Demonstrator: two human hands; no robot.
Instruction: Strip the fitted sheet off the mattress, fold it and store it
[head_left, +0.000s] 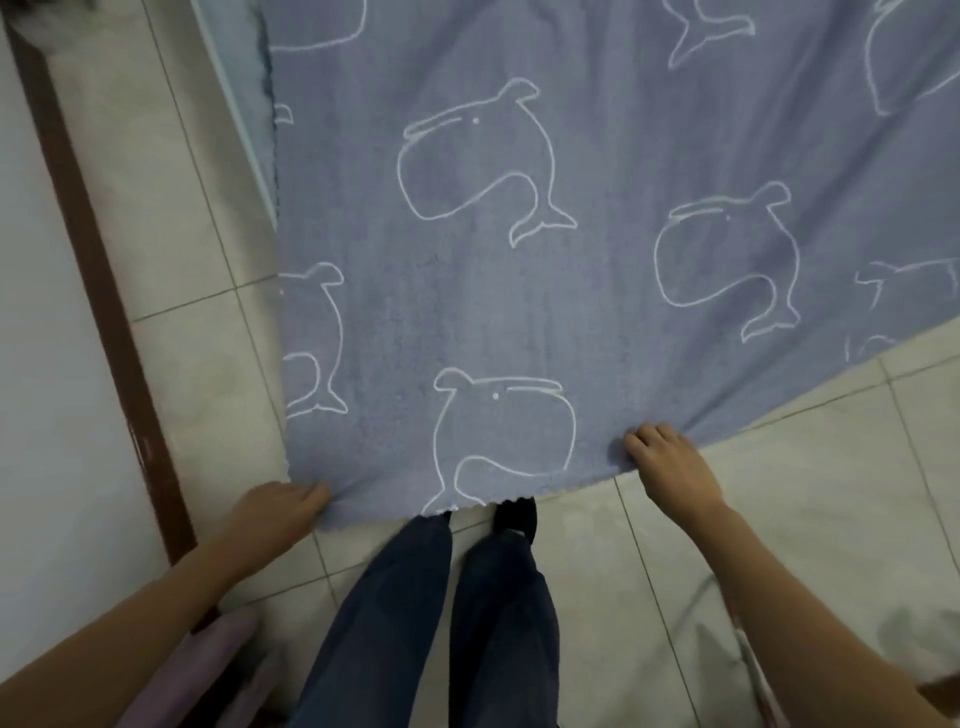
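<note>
The blue fitted sheet (519, 260), printed with white whale outlines, stretches out in front of me from its near edge up toward the bed. My left hand (278, 506) grips the near left corner of the sheet. My right hand (670, 465) grips the near edge further right, fingers curled over the cloth. The sheet hangs taut between both hands above the tiled floor. A pale blue mattress edge (234, 78) shows at the upper left beside the sheet.
Beige floor tiles (779, 493) lie under and around me. A white wall with a dark brown skirting strip (98, 270) runs along the left. My legs in dark trousers (431, 613) stand just behind the sheet's edge. A purple object (208, 660) sits at the lower left.
</note>
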